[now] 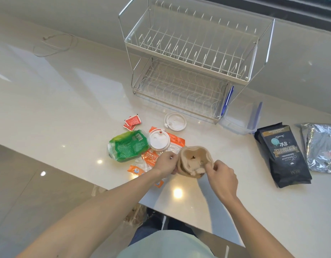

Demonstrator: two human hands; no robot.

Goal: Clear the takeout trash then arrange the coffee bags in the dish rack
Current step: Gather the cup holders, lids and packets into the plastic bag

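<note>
A tan paper bag [190,155] with crumpled paper inside stands open on the white counter. My left hand [165,163] grips its left rim and my right hand [223,175] pinches its right rim. Left of the bag lie takeout scraps: a green wrapper [127,145], a white cup lid [159,139] on orange-and-clear plastic bags [176,142], and red sauce packets [132,121]. A second lid [175,121] sits in front of the white two-tier dish rack [190,58]. A black coffee bag [282,155] and a silver bag [320,148] lie at the right.
A clear plastic container with blue clips [241,118] stands to the right of the rack. A thin cord [55,45] loops on the counter at the far left. The counter's front edge runs diagonally just below my hands, with floor beyond it.
</note>
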